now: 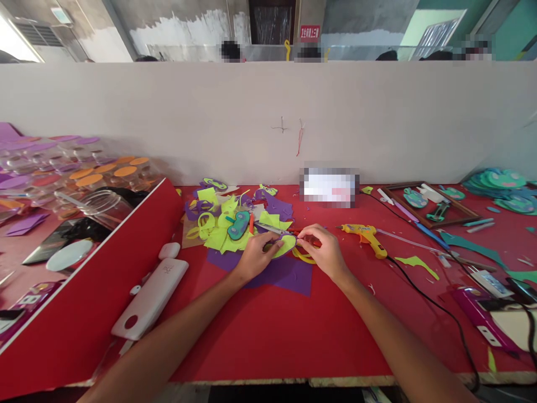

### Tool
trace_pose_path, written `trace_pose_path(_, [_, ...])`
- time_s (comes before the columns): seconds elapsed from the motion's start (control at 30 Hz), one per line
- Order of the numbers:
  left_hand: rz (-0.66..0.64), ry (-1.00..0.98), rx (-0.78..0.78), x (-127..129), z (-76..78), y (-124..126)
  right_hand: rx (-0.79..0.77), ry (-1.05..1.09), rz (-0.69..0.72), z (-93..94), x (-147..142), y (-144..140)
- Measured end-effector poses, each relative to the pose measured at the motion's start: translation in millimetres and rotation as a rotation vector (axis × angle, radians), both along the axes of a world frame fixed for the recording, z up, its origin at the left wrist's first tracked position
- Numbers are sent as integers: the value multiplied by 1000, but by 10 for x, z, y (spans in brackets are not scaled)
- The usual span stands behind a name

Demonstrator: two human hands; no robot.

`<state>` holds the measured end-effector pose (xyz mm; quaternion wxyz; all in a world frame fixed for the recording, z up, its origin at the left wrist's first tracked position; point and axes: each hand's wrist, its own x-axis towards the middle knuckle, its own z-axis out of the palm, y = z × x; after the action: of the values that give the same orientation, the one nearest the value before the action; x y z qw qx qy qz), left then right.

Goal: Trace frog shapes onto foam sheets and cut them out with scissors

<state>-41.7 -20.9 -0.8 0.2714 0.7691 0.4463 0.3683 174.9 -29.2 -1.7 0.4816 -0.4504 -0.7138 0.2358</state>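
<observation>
Over the middle of the red table, my left hand [259, 254] is closed on a small yellow-green foam piece [287, 245] with a purple edge. My right hand [323, 251] pinches at the right end of that piece, thumb and forefinger together; the exact contact is too small to make out. Just behind my fingers lie metal scissors [272, 228]. A yellow loop [305, 256] shows below my right fingers, partly hidden. Left of my hands, a teal eye-mask-shaped cutout [239, 225] rests on yellow-green foam scraps [216, 240]. Beneath is a purple foam sheet [289, 277].
A yellow glue gun [364, 237] with a black cord lies to the right. Beyond it stands a brown frame [465, 210] holding teal cutouts. A lit phone [329, 187] leans against the white partition [235, 123]. At left are a white power bank [151, 299] and a red divider [104, 285].
</observation>
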Motion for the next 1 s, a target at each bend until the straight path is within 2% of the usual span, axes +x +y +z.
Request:
trace_pose_path(0.47, [-35,25,87,-17,-40,28,14,-35,29,-34,-8,-15])
trace_pose_path(1.0, [-2,2,53,-13,-44,31,15,-30,51,-6,-12,-27])
